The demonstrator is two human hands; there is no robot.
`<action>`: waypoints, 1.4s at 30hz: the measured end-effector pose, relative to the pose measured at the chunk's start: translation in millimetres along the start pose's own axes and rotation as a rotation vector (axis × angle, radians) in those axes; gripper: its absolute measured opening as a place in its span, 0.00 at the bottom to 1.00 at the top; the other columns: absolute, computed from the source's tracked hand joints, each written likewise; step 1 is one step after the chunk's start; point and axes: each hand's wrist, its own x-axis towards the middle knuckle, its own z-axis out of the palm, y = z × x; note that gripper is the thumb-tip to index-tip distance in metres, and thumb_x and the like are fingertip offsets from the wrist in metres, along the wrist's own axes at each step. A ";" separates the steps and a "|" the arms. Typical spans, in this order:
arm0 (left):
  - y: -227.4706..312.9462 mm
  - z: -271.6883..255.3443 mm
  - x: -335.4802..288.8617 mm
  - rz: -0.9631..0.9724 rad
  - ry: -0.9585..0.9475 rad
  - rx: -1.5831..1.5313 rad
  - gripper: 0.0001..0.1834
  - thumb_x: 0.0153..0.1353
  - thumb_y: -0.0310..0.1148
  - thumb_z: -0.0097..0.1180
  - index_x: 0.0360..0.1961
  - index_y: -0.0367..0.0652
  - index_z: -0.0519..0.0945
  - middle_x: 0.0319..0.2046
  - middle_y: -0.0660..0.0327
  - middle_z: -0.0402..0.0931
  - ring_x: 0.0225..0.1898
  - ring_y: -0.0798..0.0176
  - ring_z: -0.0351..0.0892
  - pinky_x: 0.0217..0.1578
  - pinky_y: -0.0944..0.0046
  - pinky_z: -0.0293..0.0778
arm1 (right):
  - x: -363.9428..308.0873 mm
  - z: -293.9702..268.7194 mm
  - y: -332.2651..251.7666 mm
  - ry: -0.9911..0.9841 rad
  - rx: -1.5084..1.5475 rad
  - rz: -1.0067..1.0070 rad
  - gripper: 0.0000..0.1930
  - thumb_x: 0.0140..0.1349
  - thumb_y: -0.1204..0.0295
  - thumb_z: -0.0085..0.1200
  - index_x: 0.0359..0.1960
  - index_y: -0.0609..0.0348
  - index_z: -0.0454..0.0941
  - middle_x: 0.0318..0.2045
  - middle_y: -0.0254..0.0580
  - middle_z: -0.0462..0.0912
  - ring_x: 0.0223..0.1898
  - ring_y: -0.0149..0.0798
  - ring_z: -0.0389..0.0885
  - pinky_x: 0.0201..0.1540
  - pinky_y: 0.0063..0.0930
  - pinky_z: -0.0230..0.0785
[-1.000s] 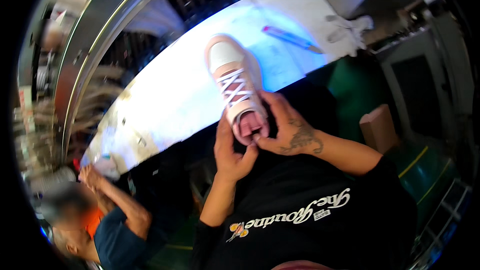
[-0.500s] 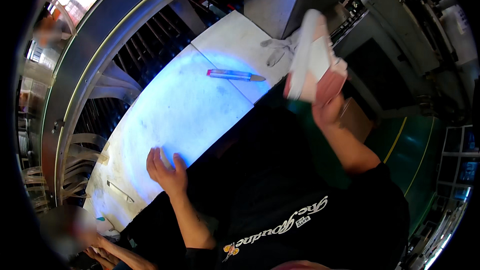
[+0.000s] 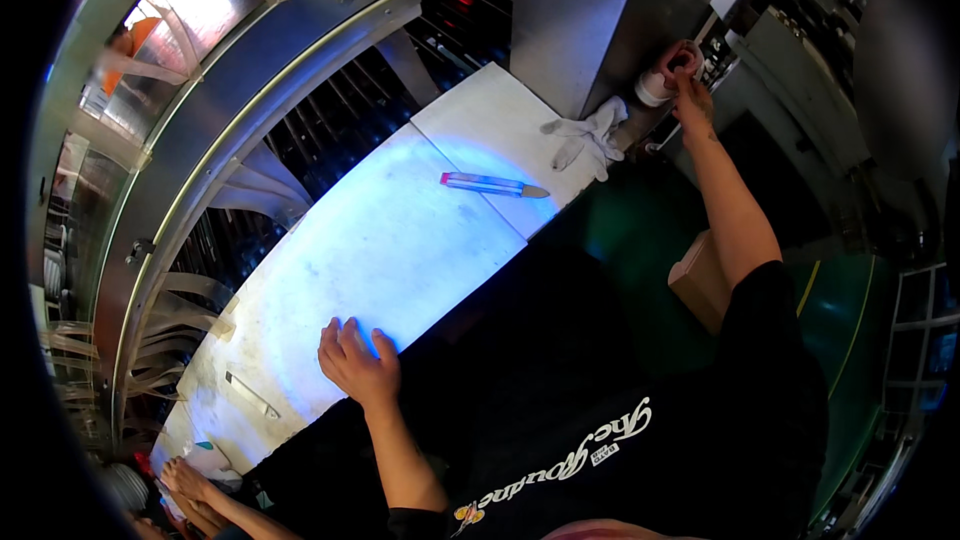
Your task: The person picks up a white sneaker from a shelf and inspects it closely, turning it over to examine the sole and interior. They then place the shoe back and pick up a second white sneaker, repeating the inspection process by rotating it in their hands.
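Observation:
At the upper right, my right hand [image 3: 694, 105] is closed on a pink and white shoe [image 3: 657, 88], beside the grey metal cabinet. Part of the shoe is hidden by the hand and the dark surroundings. My left hand [image 3: 362, 368] rests at the near edge of the white worktable [image 3: 350, 240], fingers apart, holding nothing. Blue light falls across the tabletop. A slim tool [image 3: 485, 184] with a red end and a tapered tan tip lies there, beyond my left hand. White gloves [image 3: 590, 140] are heaped at the table's far right corner.
The grey metal cabinet [image 3: 570, 20] stands at the table's far end. A curved metal machine frame [image 3: 215, 170] with clear strips runs along the left. A thin white tool [image 3: 252, 396] lies near the left end. Another person's hands [image 3: 190, 485] are at lower left. A brown box [image 3: 697, 280] sits right.
My right hand has carried the shoe away, farther up and to the right, beside the cabinet. My left hand stays by the table edge. The view has shifted slightly.

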 end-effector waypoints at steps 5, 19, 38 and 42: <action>-2.2 -7.1 -1.7 -0.009 0.015 0.020 0.21 0.62 0.38 0.64 0.55 0.40 0.82 0.60 0.45 0.78 0.62 0.37 0.75 0.63 0.40 0.69 | -18.8 42.0 14.6 0.089 -0.095 -0.356 0.34 0.66 0.43 0.63 0.58 0.63 0.81 0.47 0.56 0.88 0.49 0.57 0.87 0.56 0.46 0.75; -87.4 -10.9 -1.4 -0.154 -0.011 0.166 0.24 0.69 0.43 0.61 0.54 0.33 0.78 0.56 0.40 0.77 0.59 0.33 0.75 0.59 0.37 0.72 | -75.7 119.3 71.3 0.368 -0.417 -0.379 0.50 0.59 0.58 0.66 0.75 0.77 0.53 0.76 0.73 0.52 0.77 0.70 0.53 0.79 0.56 0.48; -57.1 -33.2 28.6 -0.088 -0.067 0.331 0.28 0.69 0.60 0.57 0.48 0.42 0.79 0.44 0.49 0.80 0.45 0.41 0.81 0.48 0.42 0.77 | -71.3 118.0 82.4 0.439 -0.456 -0.443 0.48 0.56 0.59 0.71 0.73 0.71 0.58 0.73 0.70 0.58 0.72 0.72 0.60 0.73 0.62 0.56; -54.5 -33.9 29.4 -0.098 -0.081 0.361 0.28 0.70 0.60 0.55 0.46 0.43 0.79 0.42 0.51 0.80 0.43 0.42 0.81 0.45 0.43 0.77 | -68.1 115.0 88.6 0.441 -0.483 -0.489 0.48 0.55 0.60 0.72 0.72 0.71 0.59 0.72 0.69 0.60 0.70 0.72 0.62 0.71 0.62 0.58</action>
